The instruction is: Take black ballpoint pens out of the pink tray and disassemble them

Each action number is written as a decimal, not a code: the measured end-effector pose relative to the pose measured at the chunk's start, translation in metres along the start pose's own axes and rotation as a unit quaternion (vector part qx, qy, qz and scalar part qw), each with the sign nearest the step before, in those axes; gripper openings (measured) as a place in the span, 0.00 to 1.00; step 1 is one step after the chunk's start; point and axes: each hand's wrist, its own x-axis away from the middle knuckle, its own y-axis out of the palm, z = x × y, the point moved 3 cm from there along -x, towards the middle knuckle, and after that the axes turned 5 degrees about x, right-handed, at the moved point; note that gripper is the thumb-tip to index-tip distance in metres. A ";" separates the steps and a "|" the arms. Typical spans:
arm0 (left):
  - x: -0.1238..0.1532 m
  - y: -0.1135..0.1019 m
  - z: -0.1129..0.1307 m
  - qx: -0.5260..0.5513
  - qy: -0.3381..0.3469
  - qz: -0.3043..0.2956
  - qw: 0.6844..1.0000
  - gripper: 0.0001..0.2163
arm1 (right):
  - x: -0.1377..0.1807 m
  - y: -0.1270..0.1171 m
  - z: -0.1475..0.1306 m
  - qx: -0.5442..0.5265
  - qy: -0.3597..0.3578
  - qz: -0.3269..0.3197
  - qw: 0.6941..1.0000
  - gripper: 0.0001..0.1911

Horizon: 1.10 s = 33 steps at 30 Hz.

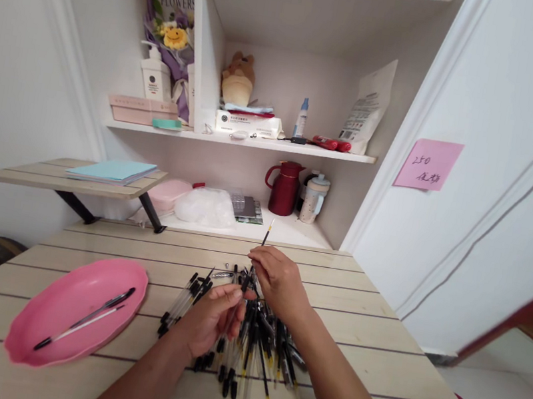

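My left hand (220, 317) is closed around a pen barrel (245, 284), tilted with its dark end up. Just above it, my right hand (279, 279) pinches a thin pen refill (267, 232), black with a yellow band and a pale tip, pointing up and away. The refill's lower end meets or passes close to the barrel's top; my fingers partly hide the spot. Beneath both hands lies a heap of pen parts (270, 335): clear barrels, black caps and refills. A looser group of clear barrels (185, 298) lies left of my left hand.
A pink tray (23, 316) on the left holds a black pen (86, 317) and a pale thin stick (90, 323). Behind it stands a small raised shelf (33, 170) with a blue notebook (112, 170). A red jug (285, 189) and a cup (314, 200) stand at the back.
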 end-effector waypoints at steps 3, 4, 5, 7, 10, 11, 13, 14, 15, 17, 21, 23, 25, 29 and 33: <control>0.000 -0.001 0.001 0.014 0.000 0.002 1.000 0.12 | -0.001 -0.005 0.005 -0.018 0.024 0.033 0.999 0.13; 0.000 -0.002 0.002 0.024 0.001 0.004 1.000 0.12 | -0.001 -0.006 0.008 -0.022 0.039 0.047 0.998 0.13; 0.000 -0.002 0.003 0.037 0.002 0.007 0.999 0.12 | -0.001 -0.008 0.010 -0.027 0.054 0.060 0.996 0.14; 0.000 -0.003 0.004 0.070 0.008 0.022 0.997 0.12 | -0.001 -0.009 0.014 -0.039 0.088 0.078 0.992 0.12; 0.000 -0.004 0.006 0.104 0.019 0.043 0.993 0.12 | -0.001 -0.007 0.018 -0.125 0.171 0.103 0.972 0.06; 0.000 -0.005 0.006 0.105 0.022 0.044 0.993 0.12 | 0.000 -0.006 0.019 -0.176 0.206 0.110 0.956 0.06; -0.001 -0.005 0.005 0.096 0.020 0.038 0.994 0.12 | 0.001 -0.004 0.021 -0.285 0.269 0.130 0.911 0.08; -0.001 -0.005 0.004 0.087 0.016 0.034 0.995 0.13 | 0.001 -0.003 0.022 -0.333 0.292 0.146 0.885 0.09; -0.001 -0.006 0.003 0.078 0.011 0.029 0.996 0.13 | 0.001 -0.003 0.023 -0.373 0.308 0.161 0.860 0.10; -0.002 -0.005 0.001 0.057 0.003 0.021 0.998 0.13 | 0.001 -0.003 0.026 -0.436 0.330 0.191 0.815 0.11; -0.001 -0.003 0.000 0.025 0.004 0.010 1.000 0.13 | 0.003 -0.002 0.034 -0.497 0.360 0.203 0.763 0.12; -0.001 -0.001 0.000 0.019 0.006 0.006 1.000 0.12 | 0.003 0.000 0.036 -0.500 0.367 0.195 0.760 0.13; 0.000 -0.001 0.000 0.016 0.003 0.003 1.000 0.12 | 0.004 0.001 0.036 -0.498 0.369 0.185 0.762 0.13; 0.000 -0.001 0.000 0.019 0.001 0.001 1.000 0.13 | 0.004 0.000 0.037 -0.494 0.371 0.196 0.761 0.12; 0.000 -0.001 0.000 0.023 0.002 -0.010 1.000 0.12 | 0.004 -0.002 0.039 -0.490 0.377 0.218 0.755 0.12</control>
